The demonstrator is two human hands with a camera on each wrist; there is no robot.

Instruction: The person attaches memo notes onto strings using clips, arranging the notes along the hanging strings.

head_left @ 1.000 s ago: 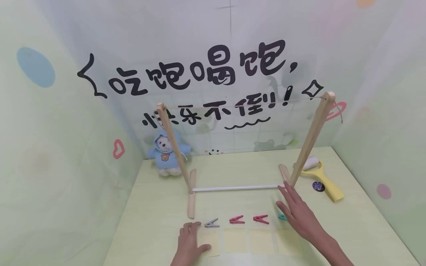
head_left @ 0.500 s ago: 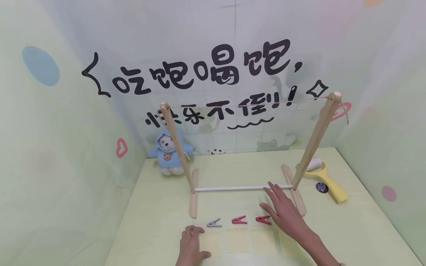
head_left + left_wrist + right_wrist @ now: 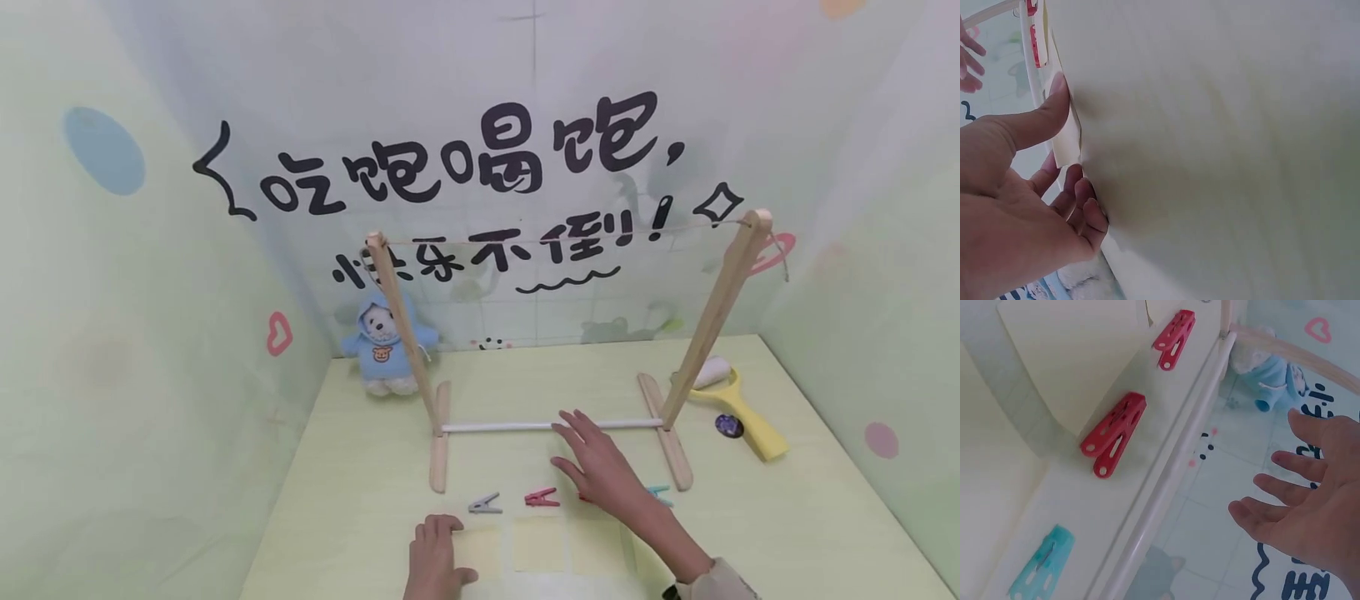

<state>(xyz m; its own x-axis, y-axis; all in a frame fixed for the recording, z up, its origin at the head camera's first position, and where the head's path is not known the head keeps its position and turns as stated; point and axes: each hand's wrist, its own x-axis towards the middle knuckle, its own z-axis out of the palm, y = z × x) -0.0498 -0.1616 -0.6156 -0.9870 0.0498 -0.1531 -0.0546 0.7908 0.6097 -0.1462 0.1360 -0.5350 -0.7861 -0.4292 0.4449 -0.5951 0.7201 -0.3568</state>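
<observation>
My left hand (image 3: 435,554) rests at the left edge of the leftmost pale yellow paper square (image 3: 482,552). In the left wrist view its thumb (image 3: 1047,119) touches the paper and its bent fingertips lie on the table beside it. Fingers spread, my right hand (image 3: 600,467) hovers empty over the table, in front of the white rod (image 3: 495,427). Clothespins lie in a row behind the squares: a grey one (image 3: 486,503), a red one (image 3: 542,497), another red one (image 3: 1114,434) partly hidden by the hand in the head view, and a teal one (image 3: 1042,562).
A wooden frame (image 3: 712,325) stands behind the clothespins, with a string (image 3: 637,231) tied between its post tops. A blue-hooded plush toy (image 3: 384,350) sits back left. At right lie a yellow-handled roller (image 3: 750,421) and a dark round object (image 3: 729,426).
My right hand has moved left, from near the frame's right post to in front of the rod's middle, uncovering the teal clothespin. My left hand stays at the leftmost paper.
</observation>
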